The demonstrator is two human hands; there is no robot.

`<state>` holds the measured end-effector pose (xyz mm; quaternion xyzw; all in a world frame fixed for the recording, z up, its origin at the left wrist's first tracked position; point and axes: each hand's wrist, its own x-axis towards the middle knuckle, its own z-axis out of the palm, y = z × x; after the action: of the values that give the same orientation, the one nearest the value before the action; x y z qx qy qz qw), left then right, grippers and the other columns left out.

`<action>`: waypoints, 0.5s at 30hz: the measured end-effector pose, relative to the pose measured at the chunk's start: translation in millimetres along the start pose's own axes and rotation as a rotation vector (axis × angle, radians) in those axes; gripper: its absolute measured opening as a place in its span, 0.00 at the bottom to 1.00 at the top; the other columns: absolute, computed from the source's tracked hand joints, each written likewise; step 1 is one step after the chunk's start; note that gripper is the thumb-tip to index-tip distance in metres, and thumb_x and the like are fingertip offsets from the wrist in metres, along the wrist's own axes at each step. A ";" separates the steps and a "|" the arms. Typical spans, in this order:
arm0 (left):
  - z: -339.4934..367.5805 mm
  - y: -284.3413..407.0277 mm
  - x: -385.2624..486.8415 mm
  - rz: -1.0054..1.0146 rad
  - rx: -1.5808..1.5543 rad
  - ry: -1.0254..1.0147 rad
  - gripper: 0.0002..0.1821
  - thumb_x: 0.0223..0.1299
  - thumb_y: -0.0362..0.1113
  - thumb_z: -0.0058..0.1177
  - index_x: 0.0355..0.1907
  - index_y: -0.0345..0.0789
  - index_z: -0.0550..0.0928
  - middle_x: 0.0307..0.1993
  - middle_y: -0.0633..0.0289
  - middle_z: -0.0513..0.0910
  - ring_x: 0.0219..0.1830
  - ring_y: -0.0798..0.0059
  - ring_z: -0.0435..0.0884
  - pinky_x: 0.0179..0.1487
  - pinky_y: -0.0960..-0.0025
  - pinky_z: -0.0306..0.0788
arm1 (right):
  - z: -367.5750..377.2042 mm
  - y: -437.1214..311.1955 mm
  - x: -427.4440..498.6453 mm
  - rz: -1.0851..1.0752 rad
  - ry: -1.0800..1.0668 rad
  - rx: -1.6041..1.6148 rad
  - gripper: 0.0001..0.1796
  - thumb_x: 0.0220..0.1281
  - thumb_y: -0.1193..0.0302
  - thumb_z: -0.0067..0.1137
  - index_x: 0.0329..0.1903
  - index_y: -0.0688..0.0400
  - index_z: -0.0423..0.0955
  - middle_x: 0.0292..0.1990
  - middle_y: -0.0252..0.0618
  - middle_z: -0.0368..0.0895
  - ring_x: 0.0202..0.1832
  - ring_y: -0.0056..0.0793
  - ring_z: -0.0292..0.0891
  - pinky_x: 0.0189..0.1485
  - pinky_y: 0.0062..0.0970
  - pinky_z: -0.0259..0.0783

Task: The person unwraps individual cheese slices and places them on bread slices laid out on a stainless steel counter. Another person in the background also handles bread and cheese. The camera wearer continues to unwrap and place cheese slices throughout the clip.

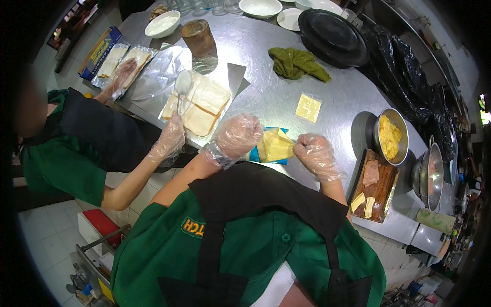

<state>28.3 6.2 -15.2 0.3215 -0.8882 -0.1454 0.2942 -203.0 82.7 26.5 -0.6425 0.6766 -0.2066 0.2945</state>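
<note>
A yellow cheese slice in clear wrap (277,145) is stretched between my hands, close to the table's near edge. My gloved right hand (316,155) pinches its right edge. My gloved left hand (238,135) is closed at its upper left, with the fingertips hidden. Beneath the slice lies a blue packet (282,161), mostly covered. Another wrapped cheese slice (308,108) rests flat on the steel table beyond my right hand. To the left of my left hand, bread slices (207,99) lie side by side on foil.
A co-worker's gloved hand (168,140) holds a spoon (183,83) over the bread; their other hand (124,73) touches foil-wrapped bread. A rusty can (198,37) and green cloth (295,65) stand farther back. Rightward are a wooden board (378,195) and a bowl of yellow food (390,138).
</note>
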 end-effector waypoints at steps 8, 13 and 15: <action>-8.5 9.3 17.1 -0.655 -1.039 -0.253 0.08 0.64 0.33 0.49 0.28 0.34 0.78 0.28 0.64 0.76 0.34 0.77 0.74 0.43 0.73 0.67 | 6.3 32.0 11.3 0.002 0.130 0.459 0.11 0.59 0.65 0.55 0.36 0.60 0.77 0.29 0.41 0.79 0.29 0.30 0.76 0.33 0.30 0.72; -14.6 16.6 20.5 -0.510 -1.114 -0.129 0.13 0.66 0.37 0.47 0.27 0.32 0.79 0.30 0.62 0.77 0.35 0.76 0.75 0.46 0.73 0.67 | 40.1 27.6 11.8 0.272 0.125 1.185 0.22 0.67 0.58 0.56 0.54 0.61 0.70 0.41 0.43 0.80 0.31 0.28 0.77 0.31 0.24 0.74; -12.3 18.9 18.7 -0.606 -1.128 -0.129 0.14 0.67 0.37 0.46 0.27 0.32 0.79 0.30 0.61 0.77 0.36 0.75 0.75 0.47 0.73 0.67 | 48.7 23.7 11.4 0.427 -0.083 1.325 0.25 0.66 0.59 0.57 0.56 0.64 0.68 0.41 0.44 0.79 0.34 0.29 0.78 0.30 0.25 0.75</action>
<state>15.1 7.3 10.9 0.3447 -0.5609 -0.6860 0.3098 -188.3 78.2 -26.8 -0.1874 0.5077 -0.4887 0.6843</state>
